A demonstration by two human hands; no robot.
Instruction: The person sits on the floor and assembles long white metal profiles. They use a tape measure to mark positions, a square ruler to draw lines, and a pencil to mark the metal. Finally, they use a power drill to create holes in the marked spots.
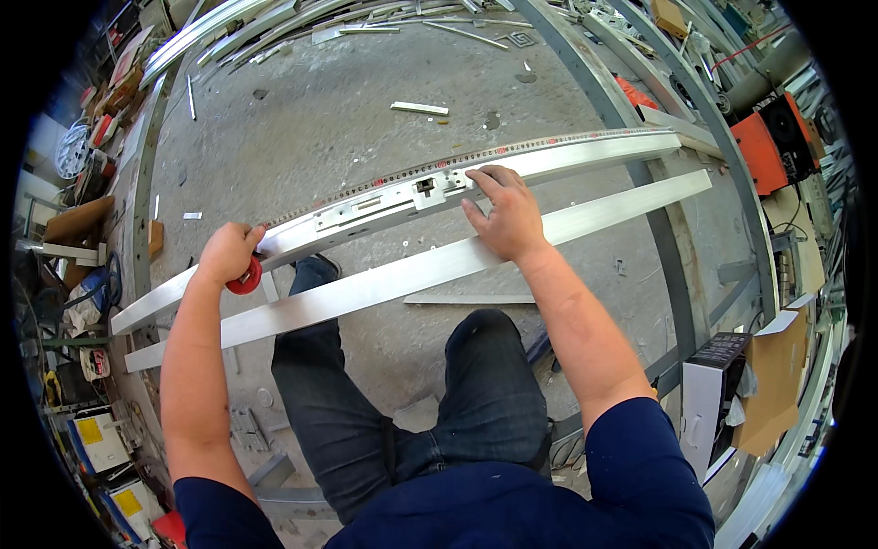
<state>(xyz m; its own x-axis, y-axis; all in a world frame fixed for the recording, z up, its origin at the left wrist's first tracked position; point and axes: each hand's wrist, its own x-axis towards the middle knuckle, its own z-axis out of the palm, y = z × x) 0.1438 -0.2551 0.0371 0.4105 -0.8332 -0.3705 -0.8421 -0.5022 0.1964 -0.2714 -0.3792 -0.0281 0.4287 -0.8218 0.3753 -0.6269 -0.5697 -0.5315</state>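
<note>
My left hand (229, 254) is closed around a red tape measure (245, 276) at the left part of an aluminium bar (567, 163). The drawn-out tape blade (402, 174) runs along the bar's far edge toward its right end. On top of the bar lies a flat silvery metal fitting (366, 207) with slots and a dark square opening. My right hand (505, 215) is at the fitting's right end, index finger and thumb spread, fingertips touching there. A second aluminium bar (384, 282) lies nearer me, roughly alongside the first, passing under my right wrist and left forearm.
Grey steel frame rails (672, 265) stand at the right, another rail (142, 183) at the left. Metal offcuts (419, 108) lie on the concrete floor, with long profiles piled at the back. An open cardboard box (777, 384) and an orange machine (759, 151) are at the right.
</note>
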